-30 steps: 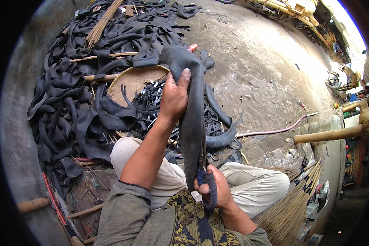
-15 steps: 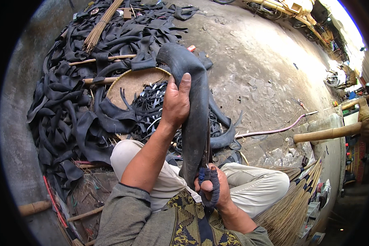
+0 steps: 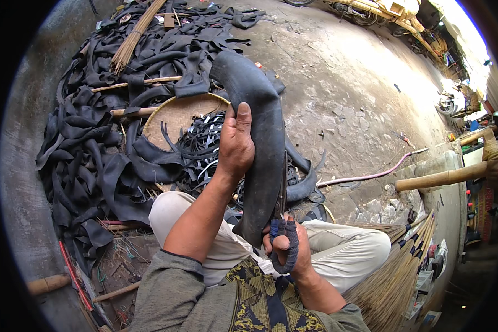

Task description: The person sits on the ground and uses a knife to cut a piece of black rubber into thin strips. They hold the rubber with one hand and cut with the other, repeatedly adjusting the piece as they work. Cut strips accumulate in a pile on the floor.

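A long, broad piece of black rubber inner tube [image 3: 264, 160] stands upright in front of my chest, its top end folded over to the left. My left hand [image 3: 236, 146] is closed on its left edge about halfway up, thumb pointing up. Low on its right side, my right hand [image 3: 301, 252] grips scissors [image 3: 286, 255] by handles wrapped in dark blue and grey cloth. Their dark blades point away from me along the tube's right edge. The rubber partly hides the blades, so how far they are parted I cannot tell.
A heap of black rubber pieces [image 3: 94, 133] covers the left side. Thin cut strips [image 3: 199, 138] lie on a round woven tray [image 3: 177, 113] beyond my knees. Brooms [image 3: 387, 276] lie at right, near a bamboo pole [image 3: 442, 177] and a pink hose [image 3: 370, 176].
The rubber has turned slightly, showing more of its broad face, and its top has shifted a little up. My left hand has moved slightly left; my right hand stays low at the edge.
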Motion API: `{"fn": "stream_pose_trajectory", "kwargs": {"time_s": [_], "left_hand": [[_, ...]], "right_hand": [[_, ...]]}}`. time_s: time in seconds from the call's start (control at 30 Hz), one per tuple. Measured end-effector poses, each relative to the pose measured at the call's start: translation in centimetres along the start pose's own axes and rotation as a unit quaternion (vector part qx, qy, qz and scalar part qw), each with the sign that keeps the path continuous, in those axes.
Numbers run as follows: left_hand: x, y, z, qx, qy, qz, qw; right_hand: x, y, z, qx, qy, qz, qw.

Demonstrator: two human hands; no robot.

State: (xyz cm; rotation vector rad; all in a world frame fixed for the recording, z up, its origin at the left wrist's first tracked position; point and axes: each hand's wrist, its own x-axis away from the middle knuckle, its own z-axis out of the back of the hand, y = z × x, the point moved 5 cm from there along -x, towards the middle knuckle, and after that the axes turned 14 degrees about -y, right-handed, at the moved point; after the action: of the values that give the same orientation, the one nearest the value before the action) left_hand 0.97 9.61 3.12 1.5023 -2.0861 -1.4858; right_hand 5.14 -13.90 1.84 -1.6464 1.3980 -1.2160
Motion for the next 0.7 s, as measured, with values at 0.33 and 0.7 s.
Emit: {"fn": "stream_pose_trajectory", "kwargs": {"time_s": [0.33,0.7], "left_hand": [[0.7,-0.7,-0.3,-0.017,0.003,0.017,1.0],[0.2,0.7,-0.5,0.125,-0.02,0.088,0.988]], "right_hand": [[-1.0,-2.9,1.1,0.219,0.006,0.07,0.973],[-0.4,-1.9,1.2,0.041,-0.074,-0.006,0.996]]}}
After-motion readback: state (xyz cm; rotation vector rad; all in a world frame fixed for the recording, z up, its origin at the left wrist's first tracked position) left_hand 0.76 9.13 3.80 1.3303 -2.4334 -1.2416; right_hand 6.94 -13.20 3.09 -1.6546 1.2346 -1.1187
